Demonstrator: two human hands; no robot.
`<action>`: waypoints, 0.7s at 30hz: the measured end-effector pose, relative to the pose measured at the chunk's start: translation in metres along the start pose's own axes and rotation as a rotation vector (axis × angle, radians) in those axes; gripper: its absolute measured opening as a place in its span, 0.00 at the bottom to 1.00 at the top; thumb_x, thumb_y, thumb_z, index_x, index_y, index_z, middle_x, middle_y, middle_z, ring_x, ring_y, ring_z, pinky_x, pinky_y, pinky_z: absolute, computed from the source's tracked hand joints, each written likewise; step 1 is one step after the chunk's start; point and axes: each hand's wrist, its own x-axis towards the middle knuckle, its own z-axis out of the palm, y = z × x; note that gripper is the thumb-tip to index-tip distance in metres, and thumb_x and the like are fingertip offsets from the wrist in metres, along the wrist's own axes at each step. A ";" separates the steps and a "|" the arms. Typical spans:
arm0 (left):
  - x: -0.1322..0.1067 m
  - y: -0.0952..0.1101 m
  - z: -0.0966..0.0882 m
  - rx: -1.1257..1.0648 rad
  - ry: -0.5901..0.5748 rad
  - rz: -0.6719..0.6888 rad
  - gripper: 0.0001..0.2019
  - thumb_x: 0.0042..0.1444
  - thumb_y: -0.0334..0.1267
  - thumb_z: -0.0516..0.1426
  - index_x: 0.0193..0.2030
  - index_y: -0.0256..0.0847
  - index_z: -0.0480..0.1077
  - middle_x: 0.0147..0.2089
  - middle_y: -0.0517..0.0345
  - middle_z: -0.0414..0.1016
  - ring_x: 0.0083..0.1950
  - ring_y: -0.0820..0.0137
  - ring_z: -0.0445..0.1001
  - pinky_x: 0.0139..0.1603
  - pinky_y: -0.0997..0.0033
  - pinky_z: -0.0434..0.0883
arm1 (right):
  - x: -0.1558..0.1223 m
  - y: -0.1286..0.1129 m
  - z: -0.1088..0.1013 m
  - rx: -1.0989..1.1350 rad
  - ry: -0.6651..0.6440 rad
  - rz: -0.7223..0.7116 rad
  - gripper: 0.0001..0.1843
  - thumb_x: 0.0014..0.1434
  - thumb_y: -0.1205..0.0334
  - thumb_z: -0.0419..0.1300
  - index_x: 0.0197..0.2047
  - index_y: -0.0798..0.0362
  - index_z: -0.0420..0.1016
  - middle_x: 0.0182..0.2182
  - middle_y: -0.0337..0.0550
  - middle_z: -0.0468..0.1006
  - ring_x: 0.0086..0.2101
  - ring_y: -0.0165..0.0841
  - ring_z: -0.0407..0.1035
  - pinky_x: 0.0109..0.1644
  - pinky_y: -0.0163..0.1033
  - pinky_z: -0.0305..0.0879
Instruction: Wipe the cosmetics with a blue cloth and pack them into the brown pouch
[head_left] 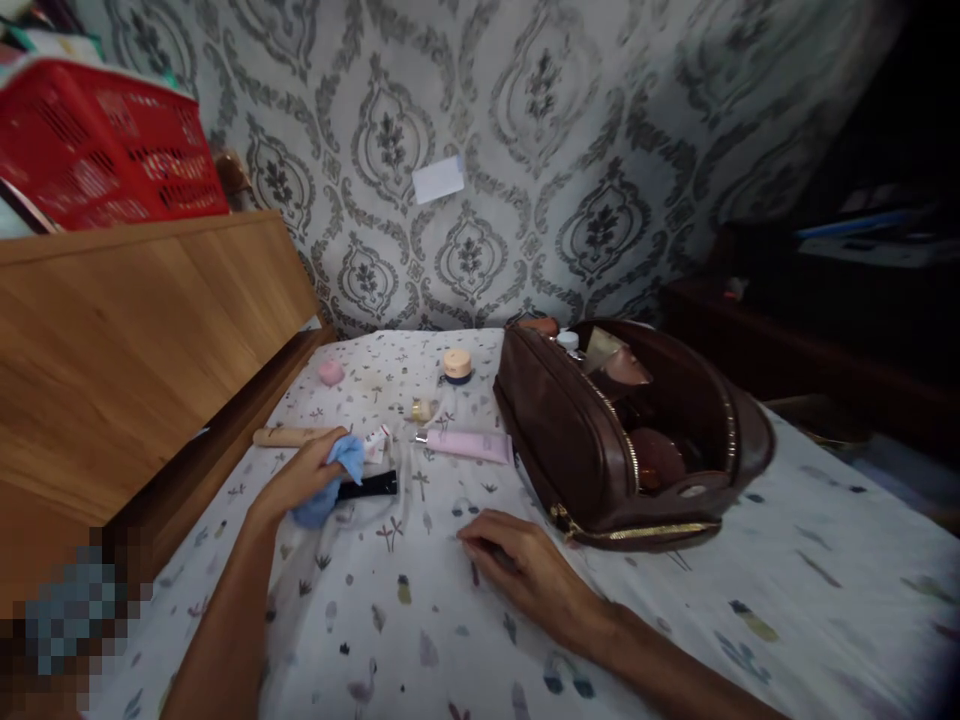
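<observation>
My left hand (304, 475) is closed on a crumpled blue cloth (349, 457), part of which hangs below the fingers. Beside the cloth lies a black tube (371, 485), its left end hidden. A beige tube (289, 437) lies just behind the hand, and a small white packet (376, 445) is to its right. On the printed sheet, my right hand (525, 565) rests with loosely bent fingers, thumb apart, and nothing visible in it. Nearest to it stands a brown cosmetic bag (562, 440), unzipped, with several items inside. A pink tube (469, 445) lies left of the bag.
A peach-lidded jar (457, 366), a small gold-capped bottle (421, 409) and a pink sponge (331, 372) are farther back on the bed sheet (420, 640). A wooden headboard (165, 320) rises at left, with a red basket (112, 150) on top. Dark furniture borders the right.
</observation>
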 end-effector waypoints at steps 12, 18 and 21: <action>-0.007 0.098 0.065 -0.051 -0.176 0.297 0.08 0.60 0.31 0.49 0.42 0.43 0.67 0.42 0.57 0.72 0.44 0.65 0.70 0.46 0.68 0.65 | 0.005 0.006 -0.004 0.466 0.146 0.243 0.26 0.65 0.38 0.52 0.42 0.55 0.72 0.26 0.37 0.71 0.23 0.29 0.67 0.27 0.34 0.62; -0.002 0.096 0.086 -0.220 -0.173 0.265 0.04 0.61 0.34 0.51 0.35 0.41 0.65 0.35 0.62 0.69 0.38 0.69 0.68 0.41 0.71 0.63 | 0.005 0.009 -0.002 0.552 0.174 0.237 0.27 0.60 0.36 0.58 0.41 0.54 0.72 0.25 0.35 0.70 0.23 0.28 0.66 0.27 0.33 0.61; 0.001 0.092 0.090 -0.344 -0.233 0.220 0.06 0.57 0.35 0.53 0.30 0.41 0.61 0.29 0.65 0.65 0.33 0.72 0.65 0.36 0.73 0.61 | 0.003 0.008 -0.002 0.526 0.143 0.232 0.26 0.61 0.38 0.58 0.44 0.55 0.73 0.24 0.36 0.71 0.24 0.29 0.67 0.29 0.34 0.61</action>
